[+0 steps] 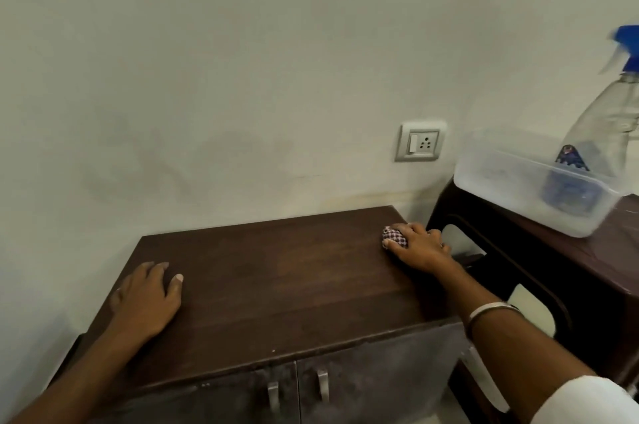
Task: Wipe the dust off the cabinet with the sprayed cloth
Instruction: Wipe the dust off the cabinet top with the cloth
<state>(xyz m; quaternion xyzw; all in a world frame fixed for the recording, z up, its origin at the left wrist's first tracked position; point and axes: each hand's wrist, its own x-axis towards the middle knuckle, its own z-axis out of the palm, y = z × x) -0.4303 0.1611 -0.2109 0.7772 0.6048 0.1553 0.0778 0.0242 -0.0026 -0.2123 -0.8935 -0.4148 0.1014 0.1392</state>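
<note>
Evidently the wiping is under way but far from finished: the cloth sits at the far right corner of the cabinet top, and I judge the rest of that top remains to be covered. The doors below look grey and dusty, so they seem untouched. The right hand reaches forward with its arm stretched across the right edge, its fingers curled over the bunched checked cloth, gripping it and pressing it to the wood. The left hand lies flat on the near left part of the top, fingers relaxed, holding nothing, apparently bracing.
</note>
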